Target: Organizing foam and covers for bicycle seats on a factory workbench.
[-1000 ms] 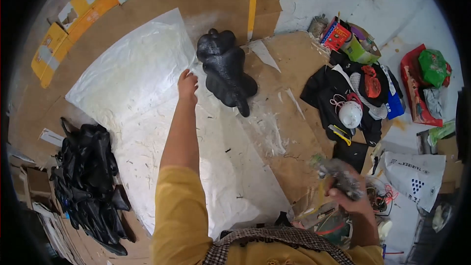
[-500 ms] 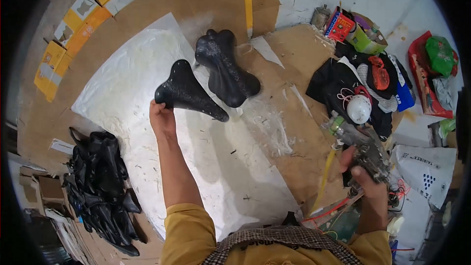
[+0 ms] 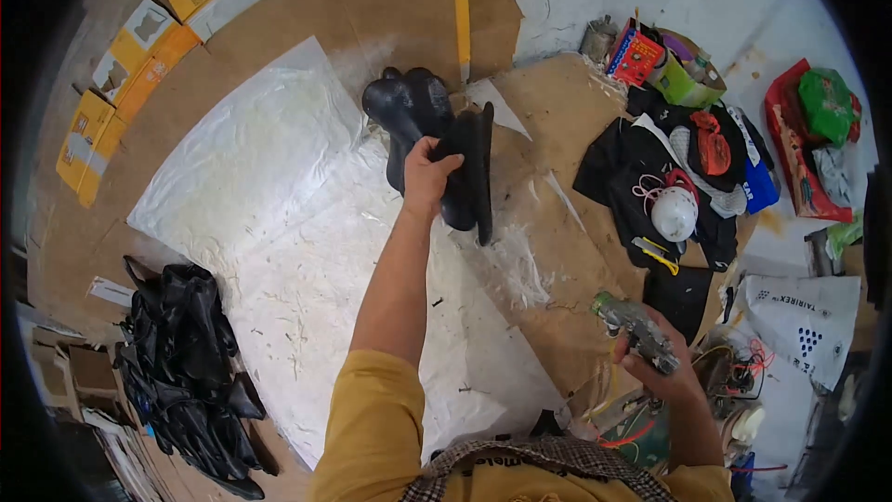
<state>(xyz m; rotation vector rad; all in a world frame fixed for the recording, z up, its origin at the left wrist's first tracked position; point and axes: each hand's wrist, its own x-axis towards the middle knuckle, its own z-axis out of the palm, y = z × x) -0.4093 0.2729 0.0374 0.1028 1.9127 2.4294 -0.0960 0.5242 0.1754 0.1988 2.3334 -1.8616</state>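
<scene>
My left hand [image 3: 426,181] is closed on a black bicycle saddle [image 3: 479,167], holding it tilted on its edge. It hangs over the right part of other black saddles [image 3: 401,107] lying together at the far end of the white sheet [image 3: 316,251]; whether they touch is hidden. At the right, my right hand [image 3: 671,353] is wrapped round a grimy grey spray gun [image 3: 641,330] with a greenish front end. A pile of limp black saddle covers [image 3: 186,353] lies left of the sheet.
Brown cardboard [image 3: 548,270] covers the surface around the sheet. To the right are black cloth [image 3: 609,158], a white ball-shaped thing [image 3: 675,214], a yellow cutter knife [image 3: 658,254], a red box [image 3: 636,54], a red bag [image 3: 790,149] and a white bag [image 3: 804,325]. Tangled hoses lie near my right forearm.
My left hand has carried the saddle to the right and turned it on edge over the others. The right hand has drawn the spray gun nearer and left, uncovering the cutter knife.
</scene>
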